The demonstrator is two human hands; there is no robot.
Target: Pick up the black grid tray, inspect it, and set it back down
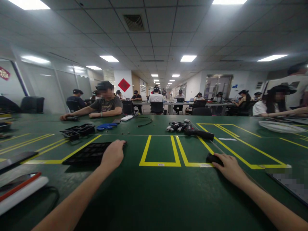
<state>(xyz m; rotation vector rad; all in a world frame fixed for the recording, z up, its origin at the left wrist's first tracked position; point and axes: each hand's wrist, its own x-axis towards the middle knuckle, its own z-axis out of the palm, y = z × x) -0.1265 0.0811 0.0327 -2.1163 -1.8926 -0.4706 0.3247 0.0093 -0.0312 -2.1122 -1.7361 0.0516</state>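
My left hand (113, 154) is closed on the right edge of a black tray (86, 153) divided into compartments, which is slightly tilted over the green table. My right hand (232, 168) is closed around a small rounded black object (215, 159); its exact kind is unclear. That object rests by the front corner of a yellow taped outline (190, 164). Beyond it lies a thick black handle-like piece (200, 134), beside a bundle of dark and silvery parts with cables (177, 126).
Black bins (78, 131) and blue gloves (106, 126) lie at the far left. A phone (18, 184) with a red edge sits on a white object at the near left. A clear round plastic item (280, 126) lies at right. Another person (106, 106) sits opposite.
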